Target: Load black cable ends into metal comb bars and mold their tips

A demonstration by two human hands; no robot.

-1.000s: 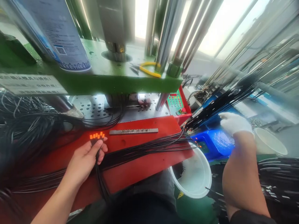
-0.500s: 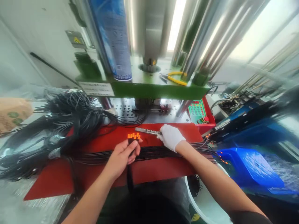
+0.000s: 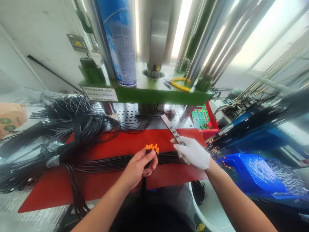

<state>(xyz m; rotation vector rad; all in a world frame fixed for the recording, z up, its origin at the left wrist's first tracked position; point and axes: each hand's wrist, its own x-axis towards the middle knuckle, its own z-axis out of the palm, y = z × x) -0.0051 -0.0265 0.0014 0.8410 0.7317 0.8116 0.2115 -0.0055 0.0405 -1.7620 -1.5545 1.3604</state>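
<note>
Worktop red; green press behind, one can atop. Right hand: fingers closed round one metal bar. Left hand: fingers closed round one orange-tipped cable bundle.

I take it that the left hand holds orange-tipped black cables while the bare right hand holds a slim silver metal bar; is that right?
Not quite: the right hand isn't bare but wears a white glove, as the head view shows. It holds the slim metal bar, and the left hand holds the orange-tipped black cables.
</note>
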